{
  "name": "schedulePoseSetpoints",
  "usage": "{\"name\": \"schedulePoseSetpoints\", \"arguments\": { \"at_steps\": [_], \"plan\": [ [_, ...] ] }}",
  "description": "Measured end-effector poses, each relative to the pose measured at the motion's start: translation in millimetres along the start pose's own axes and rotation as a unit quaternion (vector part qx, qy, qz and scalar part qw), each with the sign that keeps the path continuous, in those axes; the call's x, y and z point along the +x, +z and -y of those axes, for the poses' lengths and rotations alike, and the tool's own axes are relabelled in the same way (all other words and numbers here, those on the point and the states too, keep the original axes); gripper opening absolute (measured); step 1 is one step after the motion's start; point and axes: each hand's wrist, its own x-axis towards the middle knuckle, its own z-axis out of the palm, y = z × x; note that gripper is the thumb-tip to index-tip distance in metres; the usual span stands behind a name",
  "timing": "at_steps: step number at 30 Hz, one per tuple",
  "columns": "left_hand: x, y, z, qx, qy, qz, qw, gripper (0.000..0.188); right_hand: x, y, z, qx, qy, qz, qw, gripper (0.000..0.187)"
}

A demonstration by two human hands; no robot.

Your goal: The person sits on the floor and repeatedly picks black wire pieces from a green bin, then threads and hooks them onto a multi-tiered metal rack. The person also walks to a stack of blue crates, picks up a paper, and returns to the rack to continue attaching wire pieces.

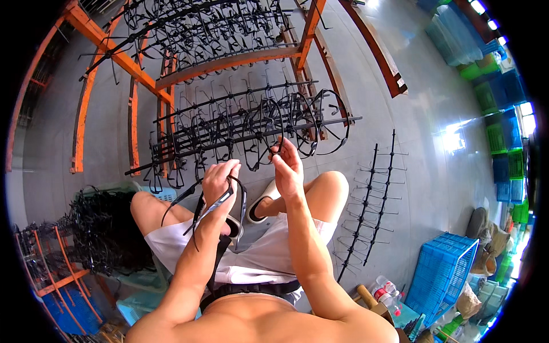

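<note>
Past your bare torso (251, 320), your left hand (217, 186) grips curved black strips (244, 197); your right hand (289, 170), nearer the crosswise rod (355, 119) ahead, pinches an upright black loop's (282, 123) lower end.

Black curved strips (244, 199) hanging at left hand (218, 182); right fingers (291, 153) at black loop (282, 123) (orange rack (137, 71) beyond).

Bright light leaves a blown-out white glare on the grey floor (440, 188) at right. Beams of the orange rack (229, 64) bow toward the black circular rim, while the dark heap (108, 231) at left loses detail in shadow.
</note>
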Motion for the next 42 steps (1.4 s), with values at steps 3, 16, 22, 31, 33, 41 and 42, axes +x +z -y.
{"name": "schedulePoseSetpoints", "arguments": {
  "at_steps": [3, 16, 22, 31, 33, 41, 42],
  "plan": [
    [4.0, 0.8, -1.6, -0.003, -0.003, 0.006, 1.000, 0.008, -4.8, -2.7, -4.0, 0.004, -0.011, -0.009, 1.000, 0.038],
    [-4.3, 0.0, 2.7, -0.032, -0.032, 0.024, 0.999, 0.008, -0.3, 16.7, 8.0, -0.060, -0.038, -0.073, 0.995, 0.040],
    [-8.9, 4.3, 9.0, -0.050, -0.032, 0.016, 0.998, 0.011, 2.7, 14.6, 12.4, -0.100, -0.017, -0.101, 0.990, 0.033],
    [-21.9, -39.5, -15.2, -0.478, -0.324, 0.030, 0.816, 0.034, -27.2, 57.0, 44.4, -0.622, -0.291, -0.080, 0.722, 0.032],
    [-25.6, -55.8, -21.5, -0.581, -0.367, -0.006, 0.727, 0.042, -57.2, 76.5, 51.5, -0.611, -0.267, 0.083, 0.741, 0.030],
    [-29.4, -73.7, -16.9, -0.660, -0.296, 0.074, 0.686, 0.038, -74.1, 100.1, 44.0, -0.457, 0.097, 0.270, 0.842, 0.023],
    [-32.9, -71.3, -16.4, -0.695, -0.283, 0.066, 0.657, 0.026, -74.4, 99.4, 45.9, -0.481, 0.051, 0.262, 0.835, 0.019]
  ]
}}
